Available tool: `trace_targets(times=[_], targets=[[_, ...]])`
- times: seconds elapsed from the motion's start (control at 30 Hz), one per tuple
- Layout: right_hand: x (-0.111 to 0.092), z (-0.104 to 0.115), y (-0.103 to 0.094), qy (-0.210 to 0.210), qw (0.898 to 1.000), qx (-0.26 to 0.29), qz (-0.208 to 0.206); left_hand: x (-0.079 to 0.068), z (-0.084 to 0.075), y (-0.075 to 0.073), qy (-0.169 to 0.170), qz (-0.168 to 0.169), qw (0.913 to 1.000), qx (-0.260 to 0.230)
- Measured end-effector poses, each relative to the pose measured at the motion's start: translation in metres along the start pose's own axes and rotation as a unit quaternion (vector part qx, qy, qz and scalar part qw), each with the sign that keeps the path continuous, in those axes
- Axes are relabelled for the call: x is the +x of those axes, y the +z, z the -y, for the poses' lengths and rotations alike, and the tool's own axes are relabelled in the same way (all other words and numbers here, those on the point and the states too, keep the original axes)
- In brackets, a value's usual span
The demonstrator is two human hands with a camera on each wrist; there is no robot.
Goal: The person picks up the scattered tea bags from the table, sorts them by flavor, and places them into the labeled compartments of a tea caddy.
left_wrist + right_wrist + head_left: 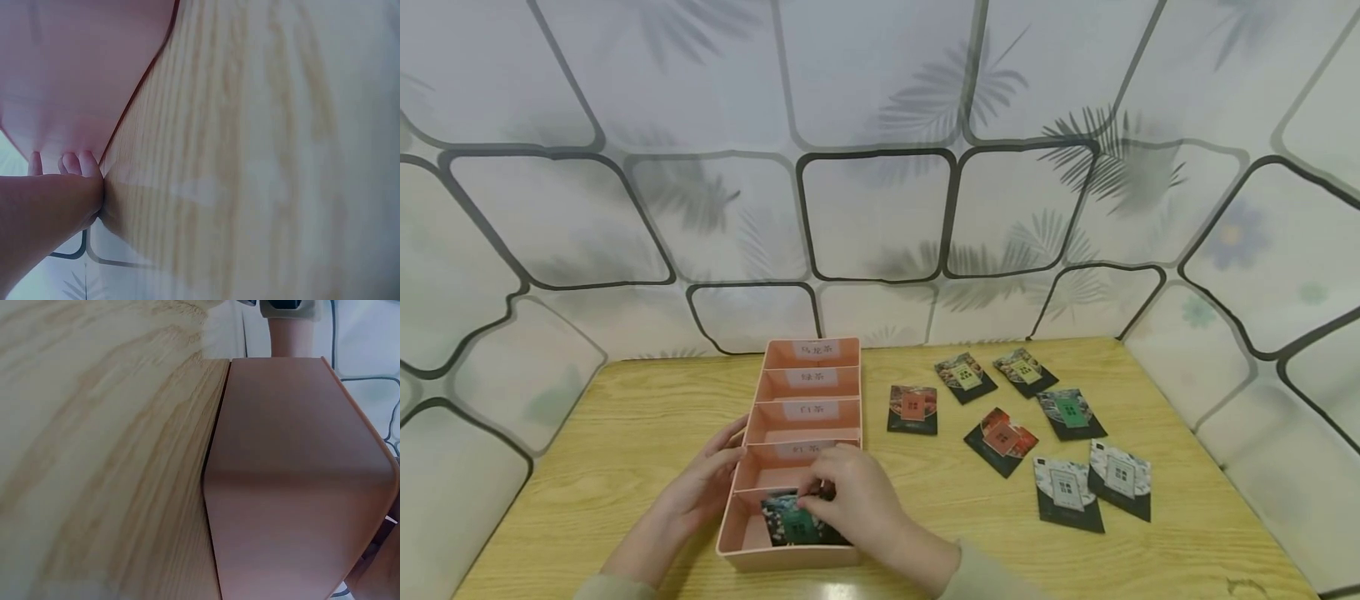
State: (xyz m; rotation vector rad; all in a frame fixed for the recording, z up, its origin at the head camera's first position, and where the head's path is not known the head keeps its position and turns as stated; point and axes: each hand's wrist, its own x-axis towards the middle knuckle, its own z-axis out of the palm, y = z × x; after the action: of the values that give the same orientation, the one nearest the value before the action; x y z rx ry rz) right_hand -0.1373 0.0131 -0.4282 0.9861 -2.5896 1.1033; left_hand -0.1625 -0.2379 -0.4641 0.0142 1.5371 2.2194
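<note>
Left hand (702, 482): spread, touching side of pink box (790, 561) | right hand (859, 493): pinching green packet (797, 523) in nearest slot (751, 532)

A pale back wall (880, 217) is rising behind a wooden table (625, 433), while a left wall (460, 275) and a right wall (1277, 267) are flanking it at angles. All three are bearing a printed pattern of rounded, irregular cells outlined in dark and lighter grey. Grey fern-like leaves (1082, 158) are spreading across the back wall; a blue-violet flower (1232, 234) and a smaller green flower (1198, 311) are showing on the right wall. The table is displaying yellowish grain, with a small dark mark (1246, 586) lying towards its near right. Light is falling softly, and a bright reflection (838, 592) is glinting at the near side.
</note>
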Motion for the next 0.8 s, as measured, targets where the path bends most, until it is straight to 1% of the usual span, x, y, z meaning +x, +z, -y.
trace_targets(times=[0.1, 0.33, 0.5, 0.63, 0.8], targets=[[-0.0005, 0.0006, -0.0019, 0.005, 1.0, 0.004, 0.002, -0.0006, -0.0005, 0.0007, 0.001, 0.003, 1.0, -0.002], [0.0019, -0.0001, -0.0062, 0.03, 0.998, 0.052, 0.008, -0.0008, 0.0006, 0.0001, 0.005, 0.009, 0.9999, -0.008], [0.0033, -0.0019, -0.0066, 0.033, 0.998, 0.057, 0.015, -0.0003, 0.0013, -0.0004, 0.002, 0.005, 1.0, 0.001], [0.0038, -0.0032, -0.0052, 0.036, 0.997, 0.061, 0.018, -0.0005, 0.0014, -0.0001, 0.001, 0.0, 1.0, -0.002], [0.0046, -0.005, -0.0066, 0.062, 0.992, 0.111, 0.022, -0.0012, 0.0006, 0.0, -0.001, 0.003, 1.0, -0.002]])
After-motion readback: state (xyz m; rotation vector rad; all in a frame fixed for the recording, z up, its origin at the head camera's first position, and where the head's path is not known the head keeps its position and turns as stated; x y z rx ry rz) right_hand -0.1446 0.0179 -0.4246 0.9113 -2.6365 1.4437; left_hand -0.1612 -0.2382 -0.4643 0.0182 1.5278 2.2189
